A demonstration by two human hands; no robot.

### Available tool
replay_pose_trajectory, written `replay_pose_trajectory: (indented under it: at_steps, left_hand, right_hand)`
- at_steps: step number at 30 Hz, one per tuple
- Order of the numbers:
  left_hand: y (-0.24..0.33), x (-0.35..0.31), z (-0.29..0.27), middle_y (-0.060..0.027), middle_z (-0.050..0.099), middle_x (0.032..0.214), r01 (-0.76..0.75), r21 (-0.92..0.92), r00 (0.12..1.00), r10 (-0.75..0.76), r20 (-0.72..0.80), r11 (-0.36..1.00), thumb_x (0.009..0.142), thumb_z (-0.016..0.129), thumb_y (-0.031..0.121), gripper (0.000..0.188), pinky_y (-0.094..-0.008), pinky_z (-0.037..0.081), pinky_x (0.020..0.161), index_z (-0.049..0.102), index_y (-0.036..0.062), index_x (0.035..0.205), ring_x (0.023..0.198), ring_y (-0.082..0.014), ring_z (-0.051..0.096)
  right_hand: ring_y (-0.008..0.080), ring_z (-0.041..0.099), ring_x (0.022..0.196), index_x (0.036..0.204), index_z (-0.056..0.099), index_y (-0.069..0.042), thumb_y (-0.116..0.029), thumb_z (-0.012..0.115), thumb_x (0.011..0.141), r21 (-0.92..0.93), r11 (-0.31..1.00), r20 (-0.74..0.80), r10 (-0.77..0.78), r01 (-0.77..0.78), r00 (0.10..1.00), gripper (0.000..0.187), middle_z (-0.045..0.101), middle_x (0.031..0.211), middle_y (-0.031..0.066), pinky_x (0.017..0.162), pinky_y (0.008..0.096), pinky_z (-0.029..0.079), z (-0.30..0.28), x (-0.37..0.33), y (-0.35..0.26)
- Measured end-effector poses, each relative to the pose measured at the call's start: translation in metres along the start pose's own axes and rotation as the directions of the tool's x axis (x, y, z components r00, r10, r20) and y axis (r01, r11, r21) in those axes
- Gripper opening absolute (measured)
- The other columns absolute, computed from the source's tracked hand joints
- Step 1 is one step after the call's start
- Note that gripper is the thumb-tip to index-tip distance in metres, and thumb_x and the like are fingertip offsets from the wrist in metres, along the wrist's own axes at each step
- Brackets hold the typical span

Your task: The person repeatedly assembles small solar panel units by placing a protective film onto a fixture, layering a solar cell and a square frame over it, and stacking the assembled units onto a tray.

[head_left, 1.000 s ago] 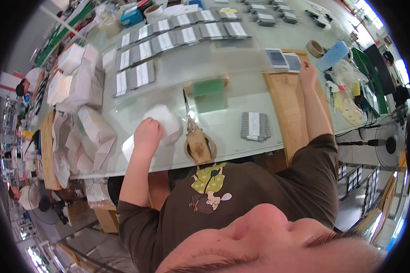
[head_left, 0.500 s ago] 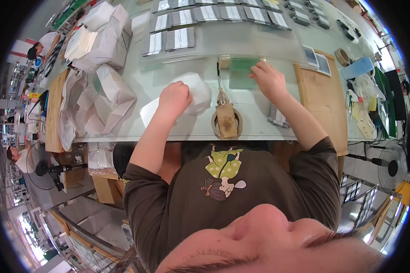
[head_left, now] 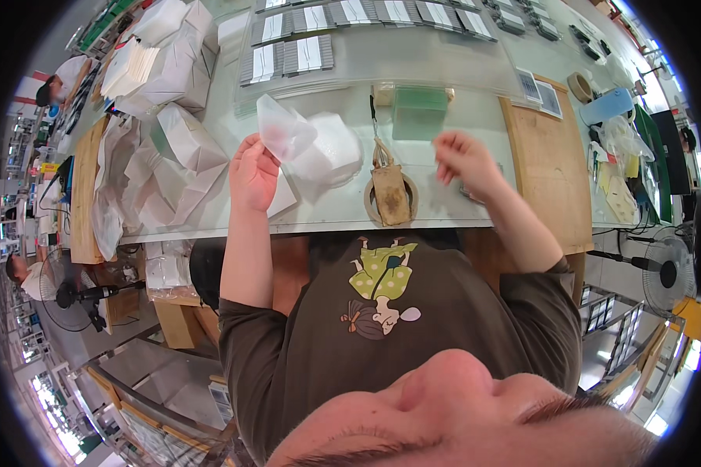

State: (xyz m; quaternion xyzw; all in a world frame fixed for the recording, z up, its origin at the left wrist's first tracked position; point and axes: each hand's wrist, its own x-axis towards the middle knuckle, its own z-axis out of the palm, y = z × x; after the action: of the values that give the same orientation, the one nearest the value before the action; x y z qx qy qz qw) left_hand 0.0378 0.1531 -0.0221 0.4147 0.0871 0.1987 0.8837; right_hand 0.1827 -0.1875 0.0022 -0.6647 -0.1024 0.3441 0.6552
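My left hand (head_left: 253, 171) holds up a thin clear plastic bag (head_left: 284, 132) by its edge, above a small stack of white bags (head_left: 331, 148) on the glass table (head_left: 444, 70). My right hand (head_left: 466, 159) hovers over the table's near edge with fingers curled; whether it holds anything I cannot tell. Between my hands a roll of brown tape (head_left: 389, 198) lies on the table with a thin tool (head_left: 375, 128) behind it. A green pad (head_left: 419, 121) lies further back.
White folded boxes and bags (head_left: 171, 132) pile up at the left. Rows of small grey packets (head_left: 343, 19) fill the far side. A wooden board (head_left: 545, 163) lies at the right, with a tape roll (head_left: 579, 84) and a blue container (head_left: 607, 105) beyond. Other people work at far left.
My left hand lifted a clear bag off the white stack. My right hand drew back from the green pad toward the near edge.
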Motion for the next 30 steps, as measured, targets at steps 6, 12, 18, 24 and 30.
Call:
replay_pose_trajectory:
  at_steps: [6, 12, 18, 24, 30]
  left_hand:
    - [-0.013, -0.01, 0.015, -0.0161, 0.061, 0.112, 0.138, -0.095, 0.989, -0.142, -0.044, 0.986, 0.094, 0.042, 0.006, 0.018, -0.0473, 0.051, 0.093, 0.051, -0.0017, 0.107, 0.107, -0.0279, 0.06]
    - [-0.038, -0.009, 0.022, -0.0188, 0.058, 0.114, 0.282, -0.058, 0.957, -0.285, -0.051, 0.958, 0.096, 0.041, 0.008, 0.018, -0.0526, 0.05, 0.093, 0.051, -0.0032, 0.105, 0.109, -0.0328, 0.059]
    - [-0.04, -0.015, 0.022, -0.0194, 0.052, 0.127, 0.332, -0.049, 0.938, -0.324, 0.122, 0.942, 0.095, 0.043, 0.012, 0.03, -0.0463, 0.043, 0.101, 0.05, -0.0036, 0.119, 0.118, -0.0321, 0.053]
    - [-0.033, -0.023, 0.022, -0.0176, 0.038, 0.145, 0.283, -0.336, 0.948, -0.207, 0.243, 0.898, 0.095, 0.045, 0.02, 0.044, -0.0413, 0.032, 0.109, 0.042, 0.0013, 0.135, 0.131, -0.0274, 0.041]
    - [-0.05, -0.041, 0.05, -0.013, 0.036, 0.147, 0.264, -0.184, 0.941, -0.211, 0.265, 0.947, 0.093, 0.049, 0.017, 0.045, -0.0383, 0.031, 0.109, 0.043, 0.0025, 0.135, 0.13, -0.0244, 0.042]
  right_hand:
    - [0.0153, 0.059, 0.058, 0.108, 0.056, -0.002, -0.015, 0.065, 0.087, -0.379, 0.925, -0.107, -0.049, 0.005, 0.993, 0.026, 0.059, 0.076, 0.0062, 0.052, 0.0291, 0.048, 0.041, -0.037, 0.063]
    - [0.0207, 0.06, 0.069, 0.104, 0.061, -0.002, -0.015, 0.071, 0.081, -0.725, 0.587, 0.053, -0.473, 0.36, 0.879, 0.029, 0.06, 0.083, 0.0099, 0.061, 0.0302, 0.049, 0.064, -0.032, 0.043]
    - [0.0318, 0.048, 0.118, 0.099, 0.063, -0.006, -0.018, 0.067, 0.08, -0.651, 0.226, 0.491, -0.603, 0.725, 0.629, 0.023, 0.061, 0.109, 0.0118, 0.098, 0.0436, 0.039, 0.104, 0.011, 0.028]
    - [0.0331, 0.045, 0.121, 0.101, 0.063, -0.009, -0.017, 0.064, 0.082, -0.651, 0.056, 0.664, -0.441, 0.757, 0.603, 0.021, 0.06, 0.117, 0.0111, 0.101, 0.0451, 0.037, 0.103, 0.045, 0.039]
    - [0.0158, 0.059, 0.099, 0.116, 0.056, -0.004, -0.02, 0.063, 0.089, 0.228, 0.966, 0.293, -0.189, 0.124, 0.937, 0.032, 0.063, 0.109, 0.006, 0.083, 0.0322, 0.047, 0.098, 0.014, 0.013]
